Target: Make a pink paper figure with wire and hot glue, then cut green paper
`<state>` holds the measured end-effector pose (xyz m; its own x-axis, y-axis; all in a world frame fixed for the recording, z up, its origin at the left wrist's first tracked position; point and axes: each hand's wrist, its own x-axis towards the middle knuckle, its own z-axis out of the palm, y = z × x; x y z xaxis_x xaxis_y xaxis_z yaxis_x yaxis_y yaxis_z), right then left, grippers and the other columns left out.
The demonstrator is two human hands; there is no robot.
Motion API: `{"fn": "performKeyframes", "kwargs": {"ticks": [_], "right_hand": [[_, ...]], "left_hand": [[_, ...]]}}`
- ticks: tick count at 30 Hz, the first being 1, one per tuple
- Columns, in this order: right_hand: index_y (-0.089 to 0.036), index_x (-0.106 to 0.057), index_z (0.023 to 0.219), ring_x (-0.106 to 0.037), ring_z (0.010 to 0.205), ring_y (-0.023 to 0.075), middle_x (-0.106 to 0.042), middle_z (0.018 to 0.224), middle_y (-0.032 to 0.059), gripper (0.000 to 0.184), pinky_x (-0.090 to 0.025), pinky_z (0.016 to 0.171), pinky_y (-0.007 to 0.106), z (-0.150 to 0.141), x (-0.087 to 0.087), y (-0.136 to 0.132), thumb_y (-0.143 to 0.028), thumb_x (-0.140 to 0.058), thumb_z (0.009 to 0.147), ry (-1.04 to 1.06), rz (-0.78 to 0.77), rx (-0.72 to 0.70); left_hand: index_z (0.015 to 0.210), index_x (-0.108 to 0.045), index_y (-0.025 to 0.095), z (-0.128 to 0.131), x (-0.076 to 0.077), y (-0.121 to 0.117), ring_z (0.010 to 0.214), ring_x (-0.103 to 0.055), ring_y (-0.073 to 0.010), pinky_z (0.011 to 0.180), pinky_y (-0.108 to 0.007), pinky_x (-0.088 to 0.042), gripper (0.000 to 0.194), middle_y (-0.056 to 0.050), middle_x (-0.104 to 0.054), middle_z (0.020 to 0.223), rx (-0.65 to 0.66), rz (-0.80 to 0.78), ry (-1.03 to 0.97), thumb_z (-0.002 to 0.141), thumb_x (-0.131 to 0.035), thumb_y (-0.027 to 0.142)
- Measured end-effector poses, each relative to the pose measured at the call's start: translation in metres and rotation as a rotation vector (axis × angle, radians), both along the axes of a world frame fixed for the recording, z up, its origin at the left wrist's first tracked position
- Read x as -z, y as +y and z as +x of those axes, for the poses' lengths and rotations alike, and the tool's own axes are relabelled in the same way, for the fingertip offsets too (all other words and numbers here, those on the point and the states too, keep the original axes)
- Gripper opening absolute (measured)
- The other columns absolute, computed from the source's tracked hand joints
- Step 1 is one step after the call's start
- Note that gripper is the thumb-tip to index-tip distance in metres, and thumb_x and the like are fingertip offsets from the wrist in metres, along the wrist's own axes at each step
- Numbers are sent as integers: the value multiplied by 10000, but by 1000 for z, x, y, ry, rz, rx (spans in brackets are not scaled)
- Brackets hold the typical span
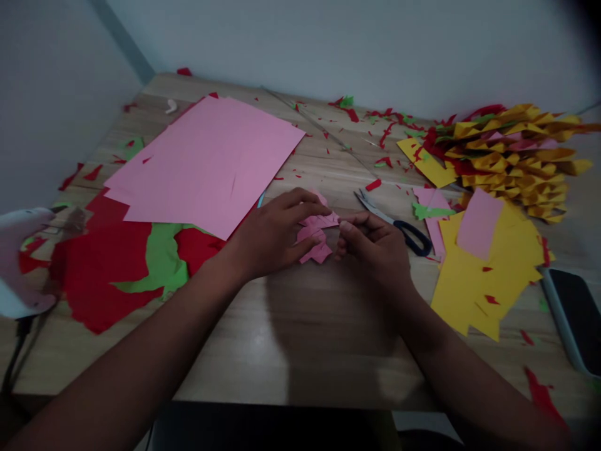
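Small folded pink paper pieces (317, 252) lie on the table in front of me, partly covered by my fingers. My left hand (277, 232) rests over them from the left, palm down, its thumb apart from the fingers. From the right, my right hand (375, 247) pinches with thumb and forefinger at the tip of a pink piece; its other fingers are curled. Just beyond that hand lie scissors (413, 238) with dark handles, blades slightly apart and pointing to the upper left.
Large pink sheets (216, 156) lie at the left, over red paper (107, 269) and a green scrap (166, 260). Yellow sheets (479, 275) and a folded yellow paper piece (511, 156) lie right. A phone (575, 316) sits far right; a white corded device (21, 263) stands left. Scraps litter the table.
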<state>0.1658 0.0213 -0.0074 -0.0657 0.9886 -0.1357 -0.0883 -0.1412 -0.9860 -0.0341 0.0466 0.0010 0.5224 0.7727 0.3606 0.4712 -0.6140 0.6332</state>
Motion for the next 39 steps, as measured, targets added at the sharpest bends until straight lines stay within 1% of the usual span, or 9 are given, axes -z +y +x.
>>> {"fn": "performKeyframes", "kwargs": {"ticks": [2, 5, 9, 12, 15, 20, 26, 31, 39], "right_hand": [[-193, -649, 933, -598, 481, 106, -632, 592, -61, 259, -522, 502, 244, -1, 2, 1, -376, -757, 784, -51, 20, -16], [-190, -687, 961, -622, 547, 117, -665, 650, -33, 228, -518, 551, 253, 0, 5, 1, -350, -738, 808, -222, 117, -70], [-210, -747, 975, -654, 691, 156, -725, 789, 23, 175, -528, 671, 296, 5, 11, 1, -264, -755, 808, -636, 435, -149], [-225, -757, 943, -682, 789, 189, -755, 892, 56, 102, -529, 741, 329, 9, 13, 2, -247, -715, 853, -780, 563, -226], [-230, -758, 982, -697, 838, 207, -766, 947, 65, 131, -528, 767, 342, 9, 14, 3, -244, -706, 863, -815, 561, -276], [-251, -773, 983, -713, 867, 209, -778, 967, 53, 134, -535, 799, 350, 9, 14, 2, -235, -677, 890, -843, 538, -270], [-247, -790, 949, -714, 804, 203, -774, 887, 52, 160, -538, 747, 328, 11, 18, 1, -260, -633, 920, -964, 663, -277], [-254, -784, 914, -688, 760, 184, -740, 804, 32, 191, -522, 718, 299, 11, 20, 0, -249, -595, 940, -953, 711, -280], [-201, -725, 805, -632, 741, 176, -691, 790, 46, 241, -460, 689, 287, 11, 13, -1, -181, -534, 951, -1023, 788, -397]], "left_hand": [[1172, -667, 182, 1, 2, -1, 1129, -625, -217, 928, -326, -507, 287, -85, -676, 1215, -17, 71, 130, 903, -592, 245], [1107, -687, 183, 2, 3, -4, 1016, -660, -229, 881, -348, -494, 249, -69, -720, 1115, -69, 123, 255, 902, -571, 265], [988, -705, 175, 1, 3, -5, 895, -671, -220, 827, -338, -475, 210, -53, -735, 978, -67, 137, 295, 868, -601, 312], [961, -714, 183, 0, 6, -2, 873, -668, -208, 825, -332, -456, 201, -46, -730, 932, -12, 110, 328, 866, -604, 321], [949, -724, 180, -1, 11, 1, 861, -657, -207, 790, -323, -451, 204, -48, -715, 903, 21, 118, 334, 873, -610, 331], [924, -738, 176, 1, 16, 1, 842, -640, -204, 743, -311, -444, 226, -58, -701, 876, 31, 141, 354, 899, -595, 349], [904, -749, 186, 2, 22, 2, 839, -648, -198, 746, -305, -452, 216, -52, -706, 864, 33, 141, 325, 892, -615, 356], [860, -741, 191, 4, 25, 1, 808, -644, -188, 746, -311, -457, 200, -44, -705, 851, 37, 144, 317, 888, -618, 346], [843, -725, 193, 4, 24, 2, 814, -636, -193, 727, -319, -432, 237, -41, -706, 849, 98, 238, 384, 925, -577, 360]]}}
